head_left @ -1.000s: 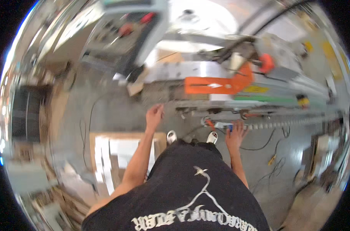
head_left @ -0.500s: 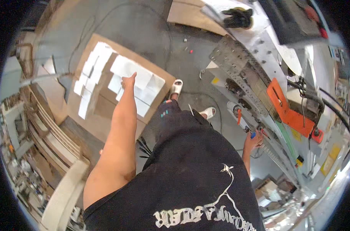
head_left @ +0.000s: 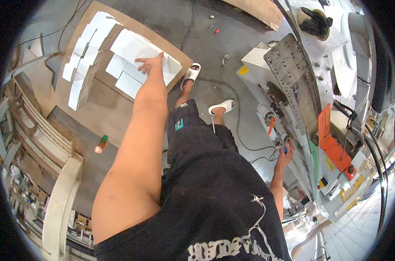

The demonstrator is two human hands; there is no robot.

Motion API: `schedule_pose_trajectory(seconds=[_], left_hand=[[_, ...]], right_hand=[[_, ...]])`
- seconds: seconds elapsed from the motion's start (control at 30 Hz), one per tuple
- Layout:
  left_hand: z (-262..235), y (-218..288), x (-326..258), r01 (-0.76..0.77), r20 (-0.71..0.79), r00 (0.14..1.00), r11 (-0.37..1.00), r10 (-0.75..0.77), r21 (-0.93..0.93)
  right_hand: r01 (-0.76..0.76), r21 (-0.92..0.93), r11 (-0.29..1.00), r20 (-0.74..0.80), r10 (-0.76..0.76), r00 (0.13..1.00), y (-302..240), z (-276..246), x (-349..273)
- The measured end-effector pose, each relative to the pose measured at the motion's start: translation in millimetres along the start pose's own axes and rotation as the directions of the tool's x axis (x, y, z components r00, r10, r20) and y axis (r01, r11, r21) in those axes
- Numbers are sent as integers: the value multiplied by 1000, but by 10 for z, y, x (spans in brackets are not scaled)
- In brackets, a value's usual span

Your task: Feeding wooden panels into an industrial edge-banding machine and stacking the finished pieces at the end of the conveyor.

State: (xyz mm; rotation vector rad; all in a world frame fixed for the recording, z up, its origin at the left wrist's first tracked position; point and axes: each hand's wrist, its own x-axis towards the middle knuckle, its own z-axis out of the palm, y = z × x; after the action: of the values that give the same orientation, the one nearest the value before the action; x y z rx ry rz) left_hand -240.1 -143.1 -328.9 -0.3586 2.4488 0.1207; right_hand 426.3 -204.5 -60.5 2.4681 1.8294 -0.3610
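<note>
My left hand reaches out over a stack of white sheets, its fingers spread and seemingly resting on the top. Beside it lies a second staggered stack of white sheets. Both rest on a large brown cardboard sheet. Low on the right, the fingers of my right hand curl around a small blue knob on the side of a machine. My fingers partly cover the knob. Just above it, an orange-red lever sticks out of the machine.
An orange bracket and black cables stand out on the machine. A black glove lies on a round object on its top. A bottle with a green end is near the cardboard. A cable crosses the grey floor by my white sandals.
The whole view has shifted, with the stacks now higher up in it. My left hand's fingers have spread wider over the white sheets. My right hand stays at the blue knob.
</note>
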Motion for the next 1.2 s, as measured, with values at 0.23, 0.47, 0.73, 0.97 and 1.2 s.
schedule_pose_trajectory(seconds=[0.23, 0.47, 0.73, 0.97, 1.2], left_hand=[[-513, 12, -322, -3, 88, 995, 864, 54, -503], [-1751, -44, -1349, 79, 397, 759, 532, 517, -843], [-1780, -324, -3354, -1, 321, 316, 338, 893, -941], [-1371, -247, -3575, 173, 475, 404, 445, 781, -879], [-1083, 167, -3921, -335, 157, 433, 320, 888, -886]], right_hand=[[-96, -355, 930, -146, 46, 988, -22, 208, 70], [253, 602, 757, 315, -516, 797, -2590, -226, -31], [353, 857, 375, 44, -736, 676, -3571, -828, -254], [103, 982, 159, 6, -568, 823, -2582, -594, -165], [-222, 973, -65, 170, -448, 878, -1827, -723, 41]])
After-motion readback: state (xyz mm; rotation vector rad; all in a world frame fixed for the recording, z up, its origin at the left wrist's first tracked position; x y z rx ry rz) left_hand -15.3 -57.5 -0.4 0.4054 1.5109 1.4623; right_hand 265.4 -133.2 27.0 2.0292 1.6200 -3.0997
